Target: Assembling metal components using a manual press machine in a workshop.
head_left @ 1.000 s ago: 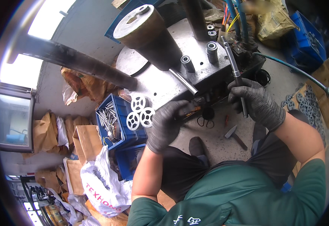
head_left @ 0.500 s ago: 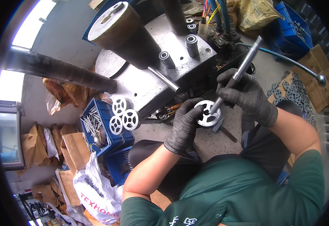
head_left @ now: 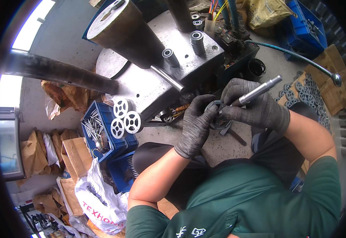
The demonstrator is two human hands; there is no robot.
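Observation:
Both my hands wear dark grey knitted gloves and meet above the floor in front of my lap. My left hand (head_left: 194, 129) is closed on the rim of a spoked metal wheel (head_left: 222, 124), which is tilted and largely hidden by the fingers. A stepped metal shaft (head_left: 260, 90) is gripped in my right hand (head_left: 256, 109), its bright end pointing up and to the right. The shaft's lower end is at the wheel's middle; the fingers hide whether it sits in the hole. Below the wheel, a hammer (head_left: 236, 137) lies on the floor.
Ahead stands a steel press table (head_left: 153, 93) bearing bearing stacks (head_left: 196, 43) and a lying shaft (head_left: 167, 78). Several spoked wheels (head_left: 131, 121) are stacked by its left corner, beside a blue bin (head_left: 111, 146) of shafts. More wheels (head_left: 305, 93) cover cardboard at right.
My right hand has lowered the shaft from steep to flatter and moved its fingers closer to the wheel. The wheel has turned from facing me to tilted, and both hands have drawn together.

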